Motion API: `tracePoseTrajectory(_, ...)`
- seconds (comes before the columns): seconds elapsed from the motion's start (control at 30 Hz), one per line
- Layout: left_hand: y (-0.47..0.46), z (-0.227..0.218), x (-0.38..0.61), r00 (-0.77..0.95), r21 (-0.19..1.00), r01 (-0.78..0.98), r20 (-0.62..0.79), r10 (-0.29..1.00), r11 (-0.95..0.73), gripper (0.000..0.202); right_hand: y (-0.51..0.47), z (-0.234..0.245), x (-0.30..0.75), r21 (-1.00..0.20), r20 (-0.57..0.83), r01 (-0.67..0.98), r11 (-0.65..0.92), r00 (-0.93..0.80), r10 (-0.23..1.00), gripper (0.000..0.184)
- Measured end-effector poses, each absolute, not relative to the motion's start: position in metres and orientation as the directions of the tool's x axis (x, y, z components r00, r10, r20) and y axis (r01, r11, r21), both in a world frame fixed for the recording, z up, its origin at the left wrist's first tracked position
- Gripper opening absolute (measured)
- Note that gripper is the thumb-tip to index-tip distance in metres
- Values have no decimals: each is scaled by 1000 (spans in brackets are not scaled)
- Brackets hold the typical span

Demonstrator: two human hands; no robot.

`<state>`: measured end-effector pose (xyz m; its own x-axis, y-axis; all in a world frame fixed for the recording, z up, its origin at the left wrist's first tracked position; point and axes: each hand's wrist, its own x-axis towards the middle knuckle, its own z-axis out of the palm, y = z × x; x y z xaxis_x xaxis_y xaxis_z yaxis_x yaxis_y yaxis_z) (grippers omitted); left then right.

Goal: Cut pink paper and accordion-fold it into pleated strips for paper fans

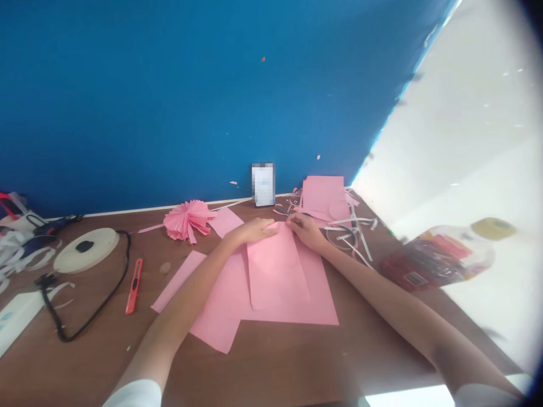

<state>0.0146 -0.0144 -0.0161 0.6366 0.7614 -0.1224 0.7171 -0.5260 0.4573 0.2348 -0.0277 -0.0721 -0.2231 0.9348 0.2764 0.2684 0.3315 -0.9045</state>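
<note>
A pink paper sheet [275, 271] lies on top of several larger pink sheets [314, 299] on the brown table [271, 362]. My left hand [253, 230] rests on the far left corner of the top sheet, fingers together and pressing down. My right hand [306, 229] pinches the same far edge at its right corner, fingers curled on the paper. Both forearms reach in from the near edge.
A folded pink paper fan [189, 219] lies at the back left, a phone [263, 184] leans on the blue wall, more pink sheets [324, 196] and white paper strips [354, 232] at the back right. An orange utility knife [134, 285], a round white device with black cable [85, 249], and a plastic packet [436, 257] lie around.
</note>
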Motion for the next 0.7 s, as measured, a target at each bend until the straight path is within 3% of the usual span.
tracePoseTrajectory(0.1,-19,-20,22,580,430,735,3,815,-525,39,-27,-73,235,-907,271,271,322,-209,940,23)
tracePoseTrajectory(0.27,-30,-25,40,542,484,652,241,805,-584,31,-26,-73,235,-906,305,262,332,-140,942,20)
tracePoseTrajectory(0.5,-29,-36,44,473,553,679,172,864,-482,28,-24,-76,235,-888,368,232,397,-158,916,30)
tracePoseTrajectory(0.7,-19,-35,32,558,543,671,79,826,-505,36,-22,-78,235,-873,356,282,397,-187,916,30)
